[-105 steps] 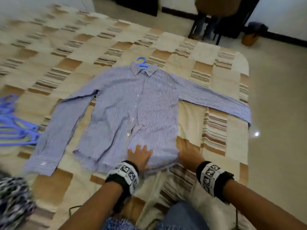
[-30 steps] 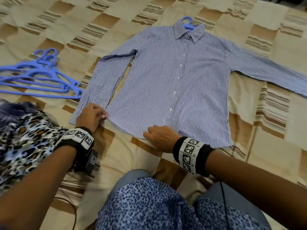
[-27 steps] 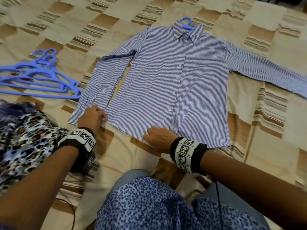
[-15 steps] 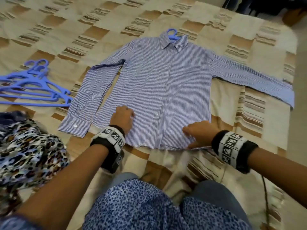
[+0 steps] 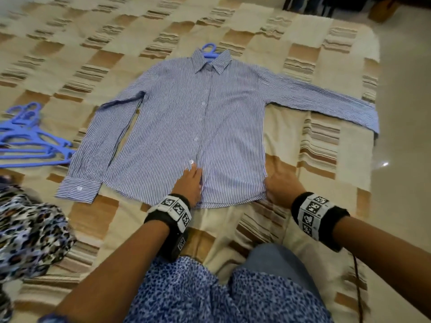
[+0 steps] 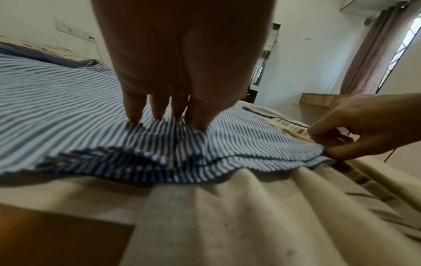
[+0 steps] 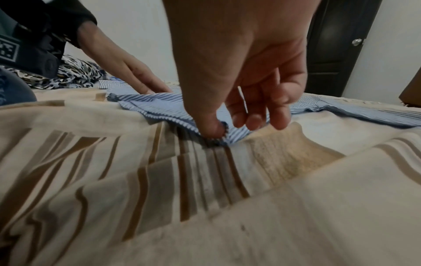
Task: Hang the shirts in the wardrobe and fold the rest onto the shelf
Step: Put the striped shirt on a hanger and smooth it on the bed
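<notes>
Blue-and-white striped long-sleeved cotton shirt (image 5: 198,127) spread flat, front up and buttoned, on a bed under a beige and brown patchwork bedspread (image 5: 70,66); collar far from the person, hem nearest. Blue plastic hanger hook (image 5: 209,50) poking out past the collar. One sleeve angled down beside the body, the other stretched toward the bed's edge. Left hand (image 5: 189,181) laid on the placket just above the hem, fingers (image 6: 157,108) straight and pressing the cloth down, gripping nothing. Right hand (image 5: 281,183) at the hem's corner on that side, thumb and forefinger pinching the striped edge (image 7: 214,131), remaining fingers loosely bent above it. Loose pile of blue plastic hangers (image 5: 30,143) lying apart from the angled sleeve. Leopard-print garment (image 5: 28,231) bunched near that sleeve's cuff.
</notes>
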{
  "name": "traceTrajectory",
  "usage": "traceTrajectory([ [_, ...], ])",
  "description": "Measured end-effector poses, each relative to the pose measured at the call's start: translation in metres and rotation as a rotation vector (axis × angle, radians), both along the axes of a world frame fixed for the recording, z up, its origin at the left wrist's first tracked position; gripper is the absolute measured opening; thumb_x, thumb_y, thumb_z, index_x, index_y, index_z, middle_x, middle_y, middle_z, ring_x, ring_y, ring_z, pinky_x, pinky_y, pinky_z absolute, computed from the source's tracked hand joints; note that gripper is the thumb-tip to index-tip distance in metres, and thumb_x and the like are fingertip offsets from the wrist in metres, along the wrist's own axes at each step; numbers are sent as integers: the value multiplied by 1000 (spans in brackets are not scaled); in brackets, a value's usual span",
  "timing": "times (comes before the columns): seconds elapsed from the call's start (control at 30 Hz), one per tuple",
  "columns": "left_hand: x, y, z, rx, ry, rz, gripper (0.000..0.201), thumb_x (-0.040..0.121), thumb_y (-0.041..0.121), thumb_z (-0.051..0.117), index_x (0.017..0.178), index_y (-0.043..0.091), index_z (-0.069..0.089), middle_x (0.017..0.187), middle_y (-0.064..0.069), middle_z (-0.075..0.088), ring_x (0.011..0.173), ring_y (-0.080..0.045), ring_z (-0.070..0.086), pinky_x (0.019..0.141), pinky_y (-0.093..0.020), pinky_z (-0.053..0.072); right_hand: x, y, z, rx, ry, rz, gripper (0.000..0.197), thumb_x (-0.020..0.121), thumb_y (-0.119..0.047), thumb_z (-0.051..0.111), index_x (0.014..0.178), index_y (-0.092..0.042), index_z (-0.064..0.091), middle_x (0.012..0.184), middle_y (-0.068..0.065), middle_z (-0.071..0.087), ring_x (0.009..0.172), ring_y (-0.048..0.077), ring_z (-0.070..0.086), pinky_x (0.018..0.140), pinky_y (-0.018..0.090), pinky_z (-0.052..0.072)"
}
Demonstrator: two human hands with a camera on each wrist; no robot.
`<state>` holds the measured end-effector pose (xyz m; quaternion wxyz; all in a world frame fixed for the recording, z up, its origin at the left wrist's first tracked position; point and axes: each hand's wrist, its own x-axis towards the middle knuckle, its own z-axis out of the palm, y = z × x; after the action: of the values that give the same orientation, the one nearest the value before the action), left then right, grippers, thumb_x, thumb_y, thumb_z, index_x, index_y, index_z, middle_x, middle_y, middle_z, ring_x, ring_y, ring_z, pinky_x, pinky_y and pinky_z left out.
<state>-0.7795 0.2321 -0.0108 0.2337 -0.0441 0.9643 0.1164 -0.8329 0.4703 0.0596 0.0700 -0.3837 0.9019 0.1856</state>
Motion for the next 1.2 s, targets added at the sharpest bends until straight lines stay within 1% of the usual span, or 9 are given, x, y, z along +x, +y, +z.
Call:
traceTrajectory([
  [0.17,1,-2,3,-72,-89,-12,56,100,14,34,148,4,8,158,-9,-1,144,-33,6,114,-47,21,7,15,-28,26,-195,16,39,61,-20,73,44,-20,38,43,-1,38,38,16,38,43,21,26],
  [0.27,4,-4,1,-140,-105,-63,62,98,17,39,149,7,5,158,-7,-3,144,-31,6,112,-47,26,9,24,-35,73,-157,1,60,64,-19,72,47,-17,15,47,-5,17,45,15,33,46,22,22],
  [0.43,8,-2,4,-106,-118,-93,71,96,8,42,150,12,-5,158,-6,-8,145,-31,2,114,-48,20,4,28,-39,262,-275,-100,34,96,-40,40,75,-16,52,83,1,57,91,20,62,67,27,37],
  [0.6,9,-1,13,-12,-149,-117,93,87,5,57,149,19,-10,157,-10,-9,144,-34,-4,116,-51,14,7,14,-34,295,-148,19,23,92,-19,46,70,-16,49,71,-1,49,77,16,60,57,24,38],
  [0.7,12,2,14,-100,-193,-202,104,82,25,68,149,18,-11,157,-12,-11,144,-37,-6,116,-53,12,14,9,-34,158,-157,110,17,96,-19,40,93,-13,56,84,5,57,73,17,53,65,27,40],
  [0.87,21,10,13,-231,-228,-239,97,87,35,59,149,13,-12,155,-15,-17,142,-39,-11,114,-55,7,9,19,-25,186,-162,253,13,77,-24,69,66,-16,69,63,-1,63,55,11,59,50,22,32],
  [0.93,23,16,16,-261,-220,-225,81,93,33,48,149,10,-7,155,-18,-16,142,-40,-9,115,-55,8,6,29,-30,230,-279,292,13,84,-20,61,82,-11,70,83,3,68,74,17,64,62,23,42],
  [1.0,21,20,19,-277,-223,-206,68,97,30,42,149,10,4,156,-19,-10,143,-40,-5,115,-56,11,6,39,-36,286,-371,243,28,94,-25,42,97,-10,66,97,3,65,86,21,60,77,28,47],
  [1.2,-12,26,58,-192,-240,-109,33,89,22,53,119,10,57,130,-8,52,121,-28,48,106,-47,35,-26,24,-12,-133,-395,35,39,91,-49,44,76,-16,58,78,7,60,73,20,53,68,31,45],
])
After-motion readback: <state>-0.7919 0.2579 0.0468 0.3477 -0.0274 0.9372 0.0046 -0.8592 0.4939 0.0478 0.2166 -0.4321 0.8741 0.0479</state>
